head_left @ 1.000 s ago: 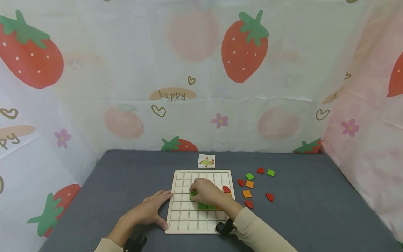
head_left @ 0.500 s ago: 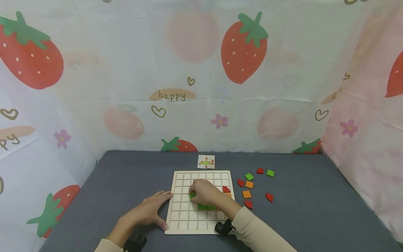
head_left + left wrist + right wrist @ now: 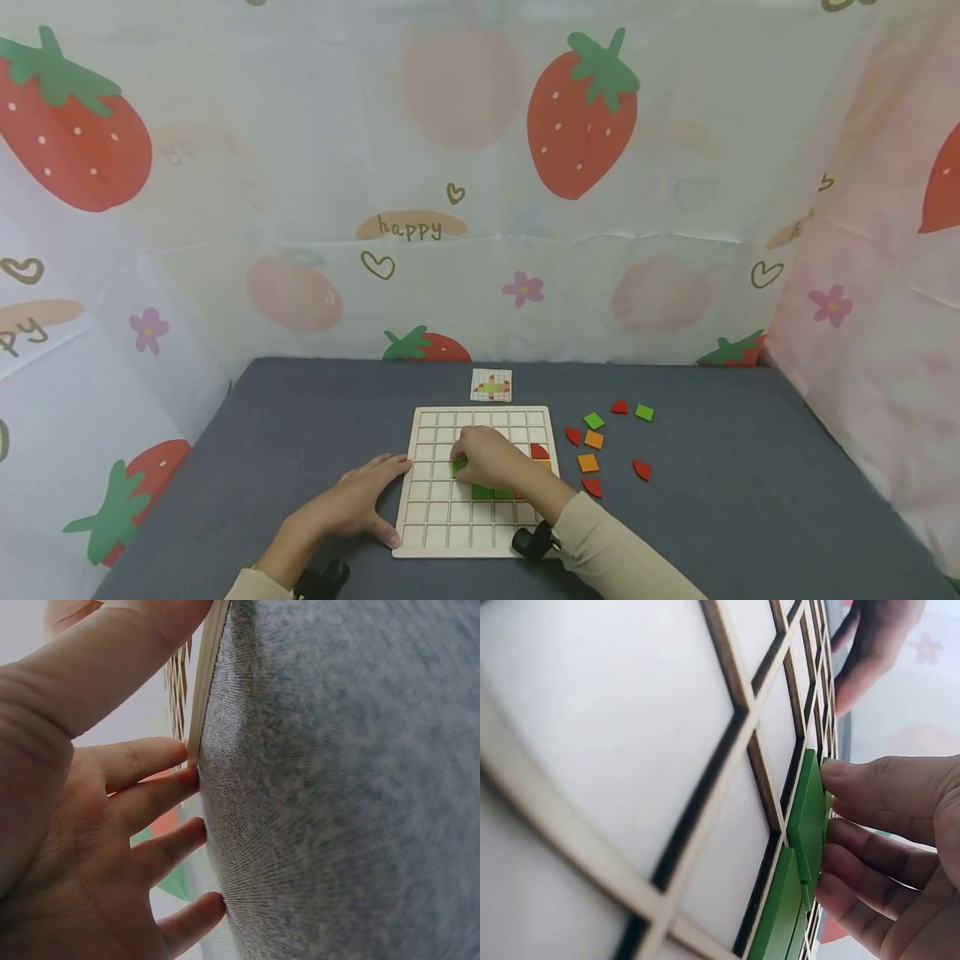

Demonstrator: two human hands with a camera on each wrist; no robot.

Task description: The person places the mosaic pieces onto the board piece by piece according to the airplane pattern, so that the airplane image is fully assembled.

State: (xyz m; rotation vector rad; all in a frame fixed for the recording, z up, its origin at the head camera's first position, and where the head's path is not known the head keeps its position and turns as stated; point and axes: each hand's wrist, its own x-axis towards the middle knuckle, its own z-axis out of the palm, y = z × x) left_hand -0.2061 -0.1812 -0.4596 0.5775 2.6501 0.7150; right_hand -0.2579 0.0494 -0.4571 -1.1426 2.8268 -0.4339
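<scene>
Now the right hand (image 3: pixel 491 458) pinches a small green square tile (image 3: pixel 808 817) on the wooden grid board (image 3: pixel 431 517). Left hand (image 3: pixel 352 500) lies flat, fingers straight, touching the board's left edge.

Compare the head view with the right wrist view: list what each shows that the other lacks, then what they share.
Only the head view shows the small pattern card beyond the board, the loose red, orange and green tiles on the grey cloth-covered table, and the strawberry-print curtain.

Only the right wrist view shows the fingertips of the right hand pressing the edge of a green square tile, which sits slightly raised, not flush.

Both show the white wooden grid board, green tiles in it, and the left hand at its edge.
</scene>
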